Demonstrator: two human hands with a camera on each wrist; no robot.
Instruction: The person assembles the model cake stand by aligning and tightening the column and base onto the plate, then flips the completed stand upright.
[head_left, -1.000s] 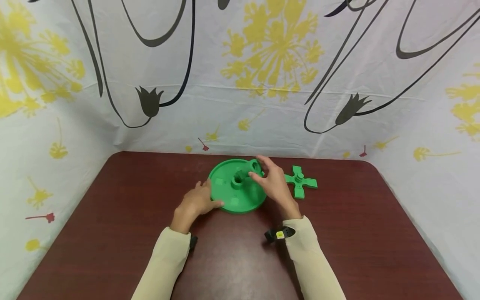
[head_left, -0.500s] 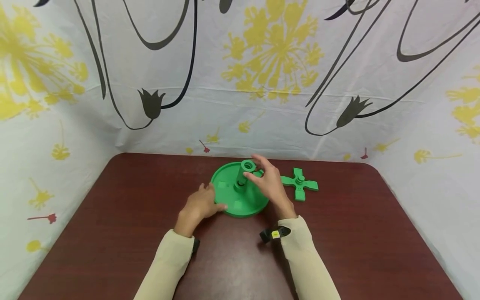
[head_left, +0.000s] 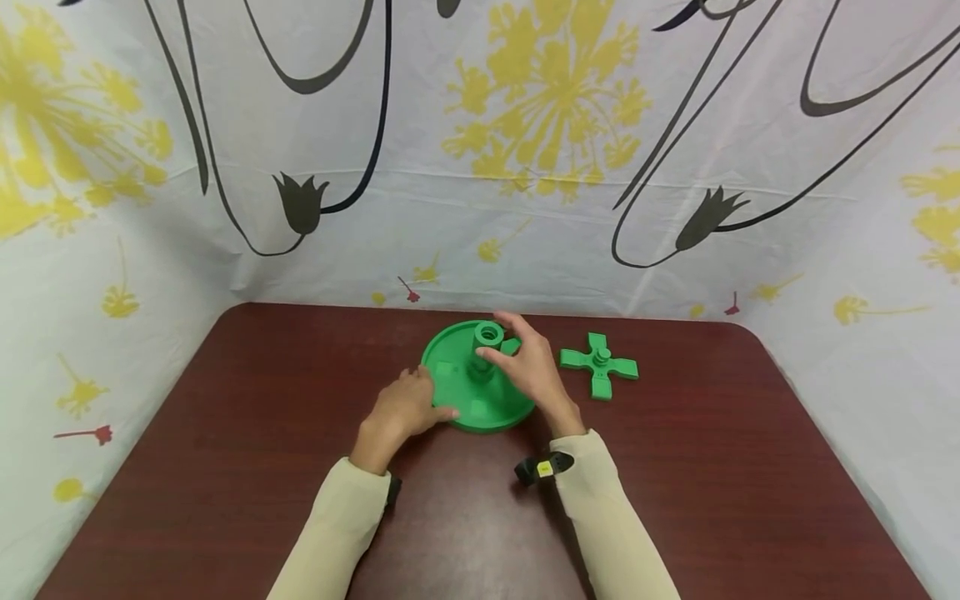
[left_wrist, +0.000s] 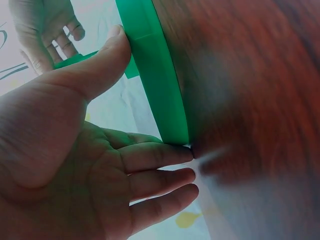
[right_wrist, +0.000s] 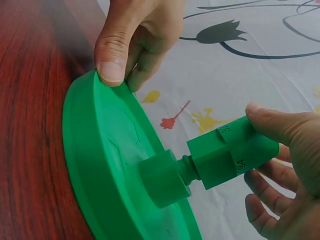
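Note:
A green round base [head_left: 480, 414] with a raised rim lies on the table. My left hand [head_left: 405, 406] holds its near left rim, thumb and fingers on the edge, as the left wrist view also shows. In the middle of the base rises a short round socket [right_wrist: 162, 180]. A green hollow post [right_wrist: 235, 155] stands over it, its threaded lower end partly inside the socket. My right hand [head_left: 531, 367] pinches the post near its top between thumb and fingers. In the head view the post stands nearly upright, showing its open top.
A green cross-shaped piece [head_left: 600, 367] with a small knob in its middle lies to the right of the base. The dark red table [head_left: 450, 533] ends at the back against a patterned cloth [head_left: 420, 208], which also hangs at both sides.
The post has swung from tilted right to nearly upright over the socket, with the right hand moving left along with it. The left hand stays at the rim.

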